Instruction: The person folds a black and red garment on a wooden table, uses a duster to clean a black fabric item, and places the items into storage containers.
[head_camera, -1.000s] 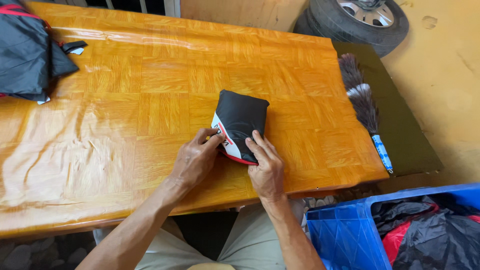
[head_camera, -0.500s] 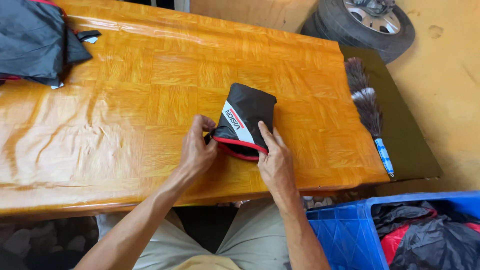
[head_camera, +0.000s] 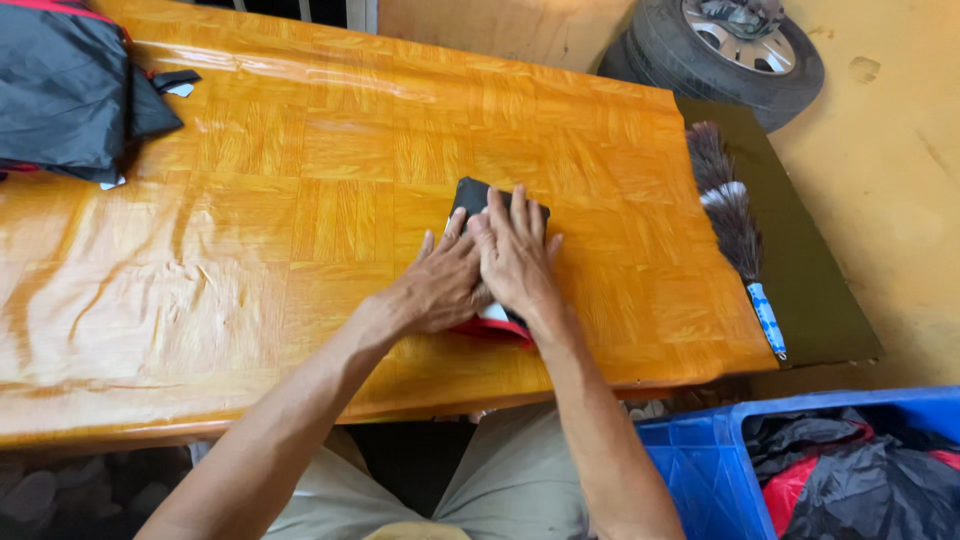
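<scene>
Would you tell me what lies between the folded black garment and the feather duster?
Only bare orange tabletop separates the folded black garment from the feather duster, in the head view.

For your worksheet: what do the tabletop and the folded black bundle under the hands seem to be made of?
Tabletop: likely wood-pattern parquet under glossy clear plastic; it shines and wrinkles. Folded black bundle: apparently thin synthetic fabric, matte, red-edged, pressed flat by both hands.

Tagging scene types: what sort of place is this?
Likely a garage or informal workshop: a car wheel leans by the wall, a feather duster lies at the table's end, and a blue crate holds folded fabric.
</scene>
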